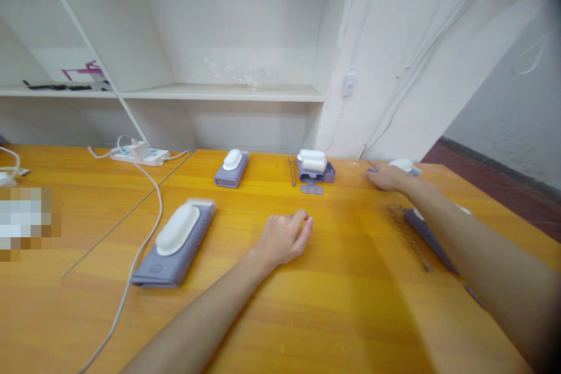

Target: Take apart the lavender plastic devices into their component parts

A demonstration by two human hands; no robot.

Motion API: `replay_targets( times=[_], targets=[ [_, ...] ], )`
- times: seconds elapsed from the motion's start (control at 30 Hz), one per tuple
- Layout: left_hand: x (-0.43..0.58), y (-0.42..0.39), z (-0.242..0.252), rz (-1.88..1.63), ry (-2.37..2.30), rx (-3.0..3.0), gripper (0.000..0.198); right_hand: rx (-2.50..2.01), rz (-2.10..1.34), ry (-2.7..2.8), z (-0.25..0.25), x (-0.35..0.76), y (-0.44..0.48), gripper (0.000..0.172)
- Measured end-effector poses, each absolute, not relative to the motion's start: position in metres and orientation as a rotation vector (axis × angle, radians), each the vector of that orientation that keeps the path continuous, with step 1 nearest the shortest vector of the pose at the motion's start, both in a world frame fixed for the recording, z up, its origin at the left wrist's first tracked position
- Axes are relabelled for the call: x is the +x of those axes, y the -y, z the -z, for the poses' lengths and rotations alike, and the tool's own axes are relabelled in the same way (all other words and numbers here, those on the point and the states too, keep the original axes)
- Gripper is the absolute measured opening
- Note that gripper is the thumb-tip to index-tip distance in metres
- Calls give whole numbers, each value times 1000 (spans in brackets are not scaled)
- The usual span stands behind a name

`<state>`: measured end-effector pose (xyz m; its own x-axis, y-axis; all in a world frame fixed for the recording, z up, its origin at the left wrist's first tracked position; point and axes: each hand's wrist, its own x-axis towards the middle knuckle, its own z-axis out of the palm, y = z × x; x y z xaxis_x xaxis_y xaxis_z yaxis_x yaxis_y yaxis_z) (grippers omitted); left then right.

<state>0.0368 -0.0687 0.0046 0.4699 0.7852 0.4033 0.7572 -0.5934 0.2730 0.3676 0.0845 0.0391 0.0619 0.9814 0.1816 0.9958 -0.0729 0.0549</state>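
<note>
My left hand [284, 238] rests on the wooden table with loosely curled fingers, a gap between thumb and forefinger, and nothing in it. My right hand [384, 177] stretches to the far right, its fingers closed on a small purple piece [372, 170], mostly hidden. Just beyond that hand lies a white rounded part [401, 164] on something purple. Under my right forearm is a partly covered long purple casing [427, 234], beside a brown coiled strip [412, 239]. Left of my left hand, a white oval part [177, 229] sits on a purple perforated casing [173, 266].
At the back stand another purple casing [230, 178] with a white part, a second brown strip [293, 171], and white parts [312, 160] over purple pieces, with a flat purple cutout [311, 189] before them. A white cable [159, 204] runs from a power strip [151, 156].
</note>
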Motion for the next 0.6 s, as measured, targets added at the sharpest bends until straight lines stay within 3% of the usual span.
replay_targets(
  times=[0.17, 0.33, 0.6],
  targets=[
    [36, 68, -4, -752, -1406, 2655, 30, -2334, 59, 2135, -29, 340, -73, 40],
    [36, 68, -3, -753, -1414, 2655, 30, -2342, 187, 2058, -28, 323, -58, 51],
    [37, 67, -3, -746, -1404, 2668, 30, -2431, 210, 2051, -26, 323, -46, 46]
  ],
)
